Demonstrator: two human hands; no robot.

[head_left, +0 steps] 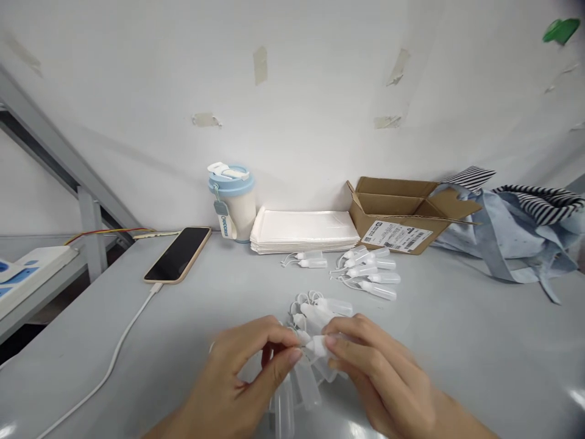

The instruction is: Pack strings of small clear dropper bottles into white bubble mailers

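Between the fingers of my right hand point(381, 369) is a small translucent dropper bottle point(319, 346), its white conical nozzle pointing left. My left hand point(247, 372) is closed in a pinch just left of that nozzle; what the fingertips hold is too small to make out. Under and behind both hands lies a loose pile of similar dropper bottles point(336, 306), some with thin looped cap strings. Farther back, a group of several more bottles point(382, 290) lies on the right, and two bottles point(312, 263) lie left of it.
A stack of white padded envelopes point(306, 228) lies by the wall, between a blue-lidded cup point(237, 207) and an open cardboard box point(397, 210). A light blue cloth bag point(507, 225) sits far right. On the left are a phone point(178, 255), its white cable point(119, 347) and a power strip point(36, 271).
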